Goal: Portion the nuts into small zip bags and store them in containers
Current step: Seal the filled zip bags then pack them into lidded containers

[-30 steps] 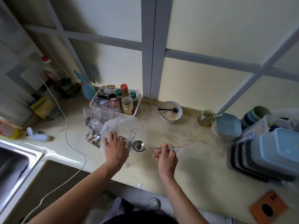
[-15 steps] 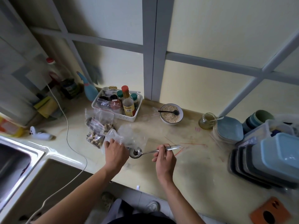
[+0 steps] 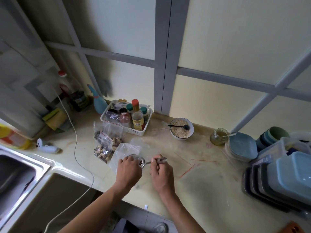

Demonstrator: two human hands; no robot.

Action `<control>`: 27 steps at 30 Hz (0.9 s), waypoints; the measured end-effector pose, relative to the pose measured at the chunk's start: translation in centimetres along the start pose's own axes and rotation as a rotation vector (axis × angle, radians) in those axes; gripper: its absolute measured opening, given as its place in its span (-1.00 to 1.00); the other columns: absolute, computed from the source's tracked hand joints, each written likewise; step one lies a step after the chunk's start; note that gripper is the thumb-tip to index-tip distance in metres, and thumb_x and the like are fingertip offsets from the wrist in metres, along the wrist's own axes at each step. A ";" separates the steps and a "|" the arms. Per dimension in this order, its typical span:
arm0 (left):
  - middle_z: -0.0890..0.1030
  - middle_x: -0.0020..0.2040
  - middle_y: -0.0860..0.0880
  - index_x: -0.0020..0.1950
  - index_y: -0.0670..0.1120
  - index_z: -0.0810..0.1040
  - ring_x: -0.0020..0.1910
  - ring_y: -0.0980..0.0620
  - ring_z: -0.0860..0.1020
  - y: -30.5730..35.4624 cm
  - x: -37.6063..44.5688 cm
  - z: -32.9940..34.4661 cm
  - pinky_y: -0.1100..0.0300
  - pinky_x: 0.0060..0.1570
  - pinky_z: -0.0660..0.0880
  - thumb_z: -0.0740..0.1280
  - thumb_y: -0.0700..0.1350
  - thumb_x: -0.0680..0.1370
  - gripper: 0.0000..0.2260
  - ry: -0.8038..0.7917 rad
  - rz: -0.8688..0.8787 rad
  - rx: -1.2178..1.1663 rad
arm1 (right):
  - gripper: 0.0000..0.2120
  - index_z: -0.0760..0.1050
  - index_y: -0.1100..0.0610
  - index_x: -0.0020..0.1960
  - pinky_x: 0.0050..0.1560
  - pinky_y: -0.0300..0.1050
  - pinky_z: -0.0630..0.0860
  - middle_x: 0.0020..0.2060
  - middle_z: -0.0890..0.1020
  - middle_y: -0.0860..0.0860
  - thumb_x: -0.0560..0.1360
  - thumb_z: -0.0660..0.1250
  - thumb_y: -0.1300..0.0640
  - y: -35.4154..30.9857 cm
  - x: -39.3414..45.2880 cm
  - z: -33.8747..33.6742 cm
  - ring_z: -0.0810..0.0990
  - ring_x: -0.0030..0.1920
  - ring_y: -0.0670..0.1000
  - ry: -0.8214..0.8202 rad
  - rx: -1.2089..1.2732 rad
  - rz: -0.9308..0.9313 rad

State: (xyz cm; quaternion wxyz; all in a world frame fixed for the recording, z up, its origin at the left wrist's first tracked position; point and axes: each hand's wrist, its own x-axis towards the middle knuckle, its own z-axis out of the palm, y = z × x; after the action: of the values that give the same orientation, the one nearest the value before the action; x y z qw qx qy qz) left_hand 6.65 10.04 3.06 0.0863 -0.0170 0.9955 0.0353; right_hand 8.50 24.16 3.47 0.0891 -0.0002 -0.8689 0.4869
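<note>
a clear bag (image 3: 124, 151) is held by the left hand (image 3: 128, 170) on the counter (image 3: 210, 179). a spoon (image 3: 144, 163) is gripped by the right hand (image 3: 161, 172), its bowl at the bag's mouth. filled bags (image 3: 105, 145) are lying just behind.

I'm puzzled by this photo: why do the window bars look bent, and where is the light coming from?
Head view: the wide-angle lens bows the window frame and slants the bars near the edges. Soft daylight comes through the frosted panes, so the counter is evenly lit with faint glare. The left corner behind the bottles sits in shadow. The left hand, right hand and spoon look slightly smeared.
</note>
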 end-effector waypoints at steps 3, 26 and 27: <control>0.63 -0.07 -0.08 -0.12 -0.08 0.61 -0.03 -0.13 0.55 -0.4 0.5 -0.8 0.05 -0.10 0.35 0.19 -0.10 0.55 -0.79 0.017 -0.117 -0.092 | -0.82 0.59 -0.03 0.04 -0.11 -0.16 0.56 -0.16 0.63 -0.09 0.63 0.21 0.06 -0.1 -0.4 1.0 0.61 -0.19 -0.08 -0.138 -0.041 -0.101; 0.63 0.08 -0.21 0.17 -0.15 0.50 0.08 -0.22 0.57 -6.3 4.8 -2.8 -0.03 0.05 0.49 0.23 -0.28 0.47 -0.72 -0.057 -0.008 -0.510 | -0.74 0.70 0.02 -0.07 -0.13 -0.27 0.55 -0.13 0.64 -0.11 0.45 0.38 0.36 -5.7 0.3 4.5 0.66 -0.15 -0.15 0.187 0.046 -0.127; 0.62 0.10 -0.23 0.21 -0.15 0.48 0.10 -0.24 0.57 -6.2 4.5 -2.9 -0.03 0.06 0.48 0.21 -0.35 0.47 -0.67 -0.051 0.032 -0.595 | -0.75 0.69 0.00 -0.07 -0.14 -0.23 0.58 -0.13 0.63 -0.12 0.47 0.37 0.32 -5.8 0.4 4.8 0.67 -0.17 -0.13 0.197 0.057 -0.104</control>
State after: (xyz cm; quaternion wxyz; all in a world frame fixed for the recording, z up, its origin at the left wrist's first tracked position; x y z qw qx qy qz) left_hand 1.97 3.48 4.71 0.1020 -0.0250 0.9391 0.3272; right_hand 7.89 17.08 5.98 0.1993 -0.0005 -0.8404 0.5039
